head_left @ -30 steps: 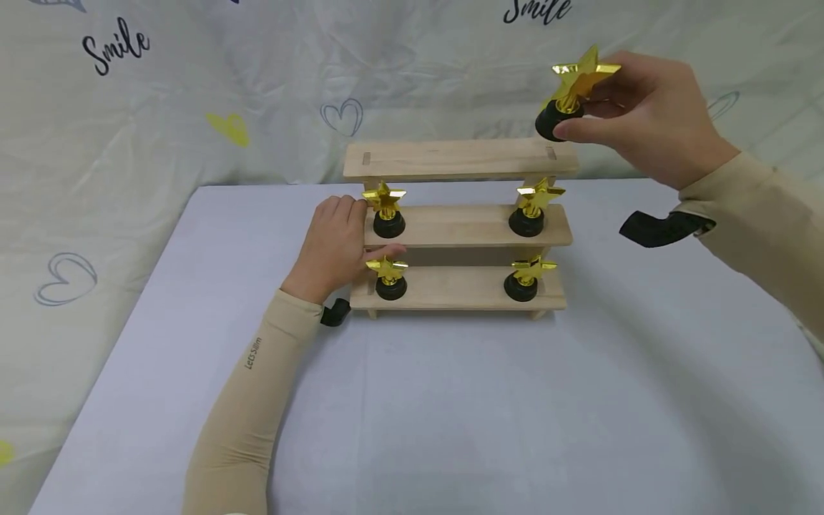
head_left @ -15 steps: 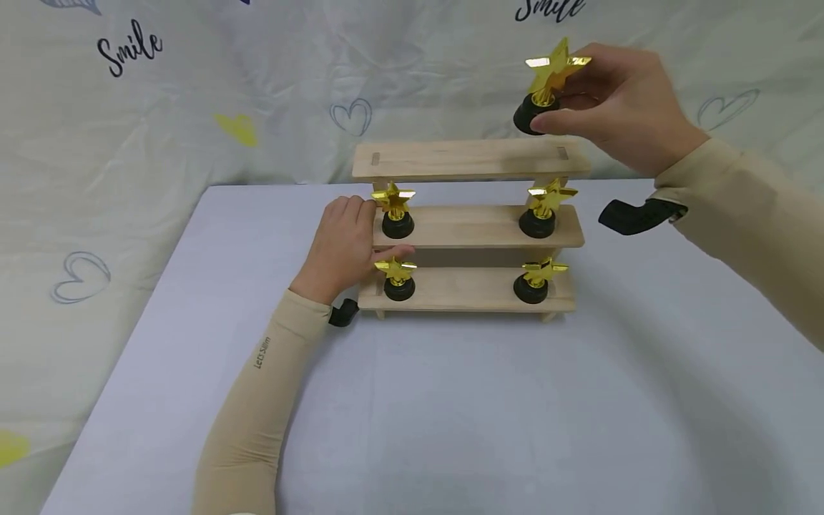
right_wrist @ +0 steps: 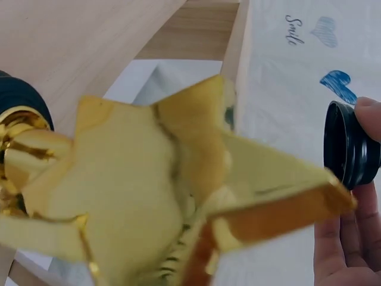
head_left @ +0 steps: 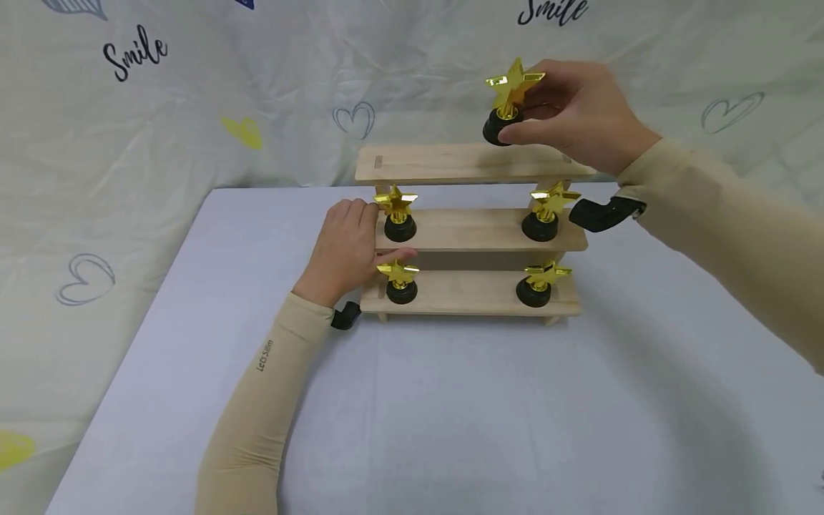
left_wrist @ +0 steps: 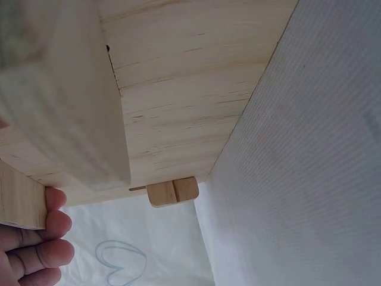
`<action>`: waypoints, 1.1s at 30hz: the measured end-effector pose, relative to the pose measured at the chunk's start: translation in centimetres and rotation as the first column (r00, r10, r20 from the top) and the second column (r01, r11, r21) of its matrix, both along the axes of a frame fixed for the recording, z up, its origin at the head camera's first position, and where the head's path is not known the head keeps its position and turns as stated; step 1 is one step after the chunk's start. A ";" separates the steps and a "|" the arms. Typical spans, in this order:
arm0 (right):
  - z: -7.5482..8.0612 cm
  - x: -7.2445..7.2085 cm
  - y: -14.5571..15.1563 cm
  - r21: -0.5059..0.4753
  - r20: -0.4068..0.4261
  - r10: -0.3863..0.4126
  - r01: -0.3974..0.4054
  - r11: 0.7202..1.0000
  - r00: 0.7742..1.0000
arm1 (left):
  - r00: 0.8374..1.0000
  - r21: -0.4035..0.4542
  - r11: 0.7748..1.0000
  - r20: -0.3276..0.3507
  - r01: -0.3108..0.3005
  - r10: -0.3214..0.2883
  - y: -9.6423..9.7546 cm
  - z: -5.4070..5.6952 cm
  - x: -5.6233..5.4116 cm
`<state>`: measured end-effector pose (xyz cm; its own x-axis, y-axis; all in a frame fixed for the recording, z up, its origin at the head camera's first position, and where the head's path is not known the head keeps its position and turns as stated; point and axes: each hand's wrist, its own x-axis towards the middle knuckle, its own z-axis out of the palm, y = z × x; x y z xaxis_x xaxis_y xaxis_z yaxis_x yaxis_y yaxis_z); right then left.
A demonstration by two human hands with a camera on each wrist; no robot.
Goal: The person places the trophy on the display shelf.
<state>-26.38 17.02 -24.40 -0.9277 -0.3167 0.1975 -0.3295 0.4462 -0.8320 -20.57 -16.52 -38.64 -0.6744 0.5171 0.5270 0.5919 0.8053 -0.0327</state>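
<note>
In the head view my right hand (head_left: 582, 114) pinches a gold star trophy (head_left: 511, 89) by its round black base. It hangs upright above the top board of a three-tier wooden shelf (head_left: 450, 163), apart from it. The right wrist view shows the held black base (right_wrist: 352, 146) between thumb and fingers. My left hand (head_left: 341, 247) grips the left end of the middle board; its fingertips (left_wrist: 56, 253) curl against wood in the left wrist view. Star trophies stand at the left (head_left: 399, 225) and right (head_left: 541, 225) of the middle board.
More trophies stand on the bottom board, at its left (head_left: 401, 290) and right (head_left: 534, 292). The shelf stands on a white table (head_left: 463, 415), near its back edge. Behind hangs a pale printed sheet (head_left: 290, 86). A large gold star (right_wrist: 137, 179) blocks much of the right wrist view.
My right hand has carried the trophy leftward, from the top board's right end toward its middle, and most recently slightly lower. The left hand keeps its hold; the head view has shifted a little.
</note>
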 end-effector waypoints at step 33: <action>-1.9 -1.8 -3.0 0.157 0.088 0.100 -0.113 0.981 0.991 | 0.999 -0.057 0.998 0.037 -0.036 0.038 0.0 0.5 0.4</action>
<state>-28.19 14.01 -26.32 -0.8975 -0.4364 0.0633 -0.3185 0.5423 -0.7774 -20.19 -16.49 -38.16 -0.7125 0.5197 0.4715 0.5634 0.8242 -0.0571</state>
